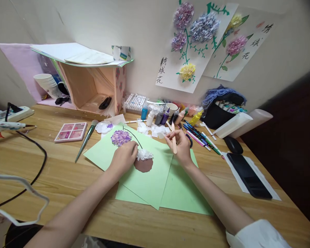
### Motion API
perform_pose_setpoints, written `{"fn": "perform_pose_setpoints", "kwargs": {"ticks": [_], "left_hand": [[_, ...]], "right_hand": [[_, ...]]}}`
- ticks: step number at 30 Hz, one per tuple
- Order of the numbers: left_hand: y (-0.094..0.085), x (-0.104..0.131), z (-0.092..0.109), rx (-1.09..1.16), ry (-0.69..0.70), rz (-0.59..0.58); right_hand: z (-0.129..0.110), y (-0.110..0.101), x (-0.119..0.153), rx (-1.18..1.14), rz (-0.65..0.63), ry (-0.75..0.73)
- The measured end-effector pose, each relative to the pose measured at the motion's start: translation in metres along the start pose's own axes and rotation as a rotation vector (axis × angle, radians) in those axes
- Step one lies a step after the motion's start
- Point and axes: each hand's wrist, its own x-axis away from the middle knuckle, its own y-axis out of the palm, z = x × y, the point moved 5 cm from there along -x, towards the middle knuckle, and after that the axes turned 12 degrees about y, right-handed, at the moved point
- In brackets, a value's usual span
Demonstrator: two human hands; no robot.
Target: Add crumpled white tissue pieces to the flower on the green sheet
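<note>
I take my bearings from the top green sheet (150,187), which lies on the wooden counter (67,175) and overlaps more green paper (186,196) showing past its right side. Near the middle of the sheet I have a brown disc (144,166), its far edge covered by a tuft of crinkled white pieces (144,155). A purple flower cluster (121,137) sits toward the sheet's far left part, and a dark curved stem (134,135) runs from its far side down to the white tuft.

My left hand (124,156) rests on the sheet between cluster and disc, fingers curled in, the tips beside the white tuft; I can't tell from here whether that grip has hold of anything. My right hand (180,146) is over the sheet's far right edge, its grip drawn nearly closed on a flat wooden stick (174,139), which stands roughly upright between the fingers.

Just beyond the sheet I see white scraps (155,130), with small squeeze bottles (165,117) behind them. To the right of the sheet lie a bundle of pens (196,133) and, well apart, a black phone (249,175). Left of it are a green-handled brush (85,142) and a pink four-part palette (71,132).
</note>
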Motion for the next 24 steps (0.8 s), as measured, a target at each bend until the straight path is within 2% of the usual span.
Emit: {"fn": "perform_pose_setpoints", "kwargs": {"ticks": [3,5,9,12,14,19,21,24], "left_hand": [[-0.004,0.001,0.015,0.144,0.103,0.074],[-0.003,0.003,0.027,0.258,0.168,0.059],[0.001,0.005,0.04,0.392,0.153,0.008],[0.006,0.006,0.038,0.473,0.09,-0.016],[0.011,0.007,0.035,0.486,0.067,-0.056],[0.019,0.009,0.039,0.295,0.186,-0.145],[0.021,0.01,0.042,0.222,0.217,-0.144],[0.023,0.009,0.043,0.158,0.217,-0.137]], "right_hand": [[-0.002,0.005,0.018,-0.166,-0.18,0.105],[-0.002,0.01,0.029,-0.228,-0.285,0.151],[-0.001,0.02,0.044,-0.248,-0.376,0.177],[0.003,0.024,0.052,-0.22,-0.376,0.17],[0.008,0.022,0.054,-0.218,-0.325,0.179],[0.02,0.007,0.055,-0.253,-0.117,0.226],[0.024,0.005,0.055,-0.233,-0.11,0.261],[0.027,0.008,0.055,-0.189,-0.178,0.307]]}}
